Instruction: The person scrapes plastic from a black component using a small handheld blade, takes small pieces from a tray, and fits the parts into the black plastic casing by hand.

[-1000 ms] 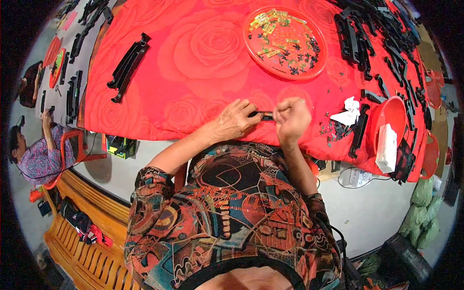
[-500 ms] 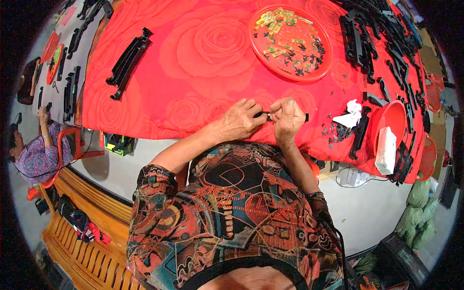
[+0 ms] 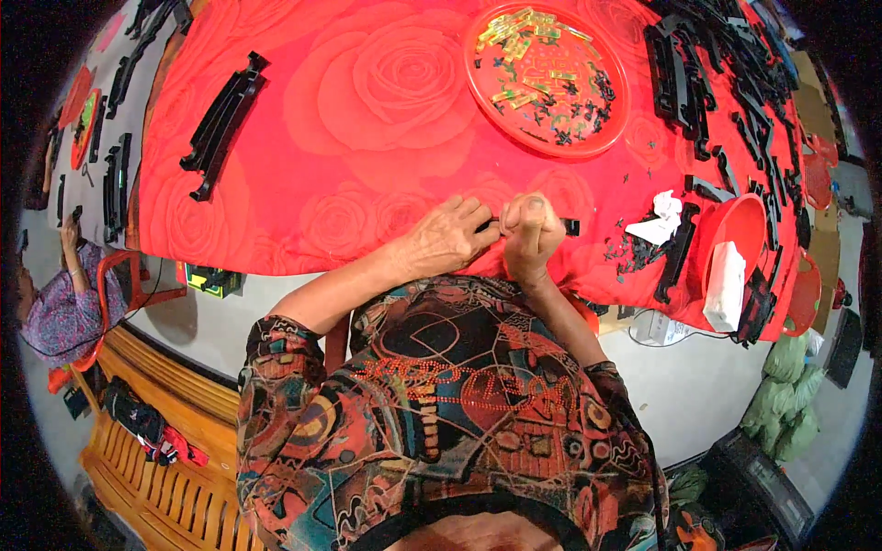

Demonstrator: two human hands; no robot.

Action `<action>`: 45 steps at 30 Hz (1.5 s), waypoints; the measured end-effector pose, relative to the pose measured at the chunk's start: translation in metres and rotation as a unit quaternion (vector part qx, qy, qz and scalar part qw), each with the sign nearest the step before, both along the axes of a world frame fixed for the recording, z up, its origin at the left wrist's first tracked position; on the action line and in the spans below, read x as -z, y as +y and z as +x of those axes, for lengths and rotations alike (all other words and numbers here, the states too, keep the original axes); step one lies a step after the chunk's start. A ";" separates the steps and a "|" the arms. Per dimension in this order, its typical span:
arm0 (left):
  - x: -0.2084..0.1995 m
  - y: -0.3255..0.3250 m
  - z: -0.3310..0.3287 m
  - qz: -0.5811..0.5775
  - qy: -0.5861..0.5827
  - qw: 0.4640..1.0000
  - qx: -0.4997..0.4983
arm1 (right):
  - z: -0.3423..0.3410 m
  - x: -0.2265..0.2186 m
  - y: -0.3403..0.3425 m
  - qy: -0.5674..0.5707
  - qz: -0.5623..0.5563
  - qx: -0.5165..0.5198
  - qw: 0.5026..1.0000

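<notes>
Close to the table's near edge, my left hand point(image 3: 448, 237) and my right hand point(image 3: 533, 237) almost meet, both with curled fingers. A narrow black plastic strip point(image 3: 571, 227) sticks out past the right side of my right hand, and a dark bit of it shows between the hands. My fingers cover most of it, so its full shape is hidden. Beyond my hands stands a round red tray point(image 3: 514, 144) with yellow-clear pieces point(image 3: 525, 28) and small black parts point(image 3: 602, 87).
Long black plastic strips point(image 3: 225, 124) lie at left, with many more point(image 3: 675, 78) piled at right. Right of my hands are crumpled white tissue point(image 3: 663, 219), black scraps point(image 3: 632, 253), a red bowl point(image 3: 740, 220) and a white tissue pack point(image 3: 726, 285). A co-worker point(image 3: 69, 294) sits at far left.
My hands have drawn closer together, so less of the black strip shows between them. The whole view has shifted slightly.
</notes>
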State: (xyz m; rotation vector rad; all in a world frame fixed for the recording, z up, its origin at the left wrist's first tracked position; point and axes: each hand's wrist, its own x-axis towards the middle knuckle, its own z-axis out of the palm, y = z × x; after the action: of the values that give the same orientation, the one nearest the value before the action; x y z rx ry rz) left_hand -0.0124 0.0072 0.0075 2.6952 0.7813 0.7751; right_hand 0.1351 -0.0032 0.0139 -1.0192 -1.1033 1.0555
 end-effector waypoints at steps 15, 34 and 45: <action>-0.010 -0.001 0.003 0.016 0.028 0.999 -0.021 | 0.137 -0.037 0.001 -0.351 -0.085 0.142 0.922; -0.011 -0.003 0.002 0.017 0.052 0.998 -0.033 | 0.099 -0.038 -0.014 -0.465 -0.019 -0.006 0.885; -0.010 -0.008 -0.005 -0.007 0.059 0.997 -0.049 | 0.096 -0.035 -0.015 -0.429 -0.115 -0.018 0.896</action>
State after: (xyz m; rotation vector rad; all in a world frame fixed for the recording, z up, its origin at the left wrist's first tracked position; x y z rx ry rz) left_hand -0.0174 -0.0010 0.0170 2.7280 0.9486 0.6331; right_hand 0.2310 -0.0182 0.0485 -1.7482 -1.7260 0.7660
